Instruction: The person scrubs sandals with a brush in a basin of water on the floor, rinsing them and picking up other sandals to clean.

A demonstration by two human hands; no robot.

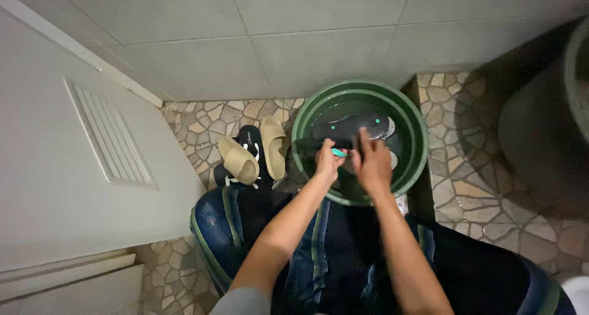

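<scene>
Head view | black insole [351, 128], teal dots, wet | green basin [417, 161]

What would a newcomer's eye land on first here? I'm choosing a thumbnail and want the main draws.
First the round green basin against the tiled wall, with a dark shoe lying in it. Both hands meet over it: the left hand grips a teal brush, the right hand presses the shoe. Left of the basin, beige slides sit on the pebble-pattern floor.
</scene>
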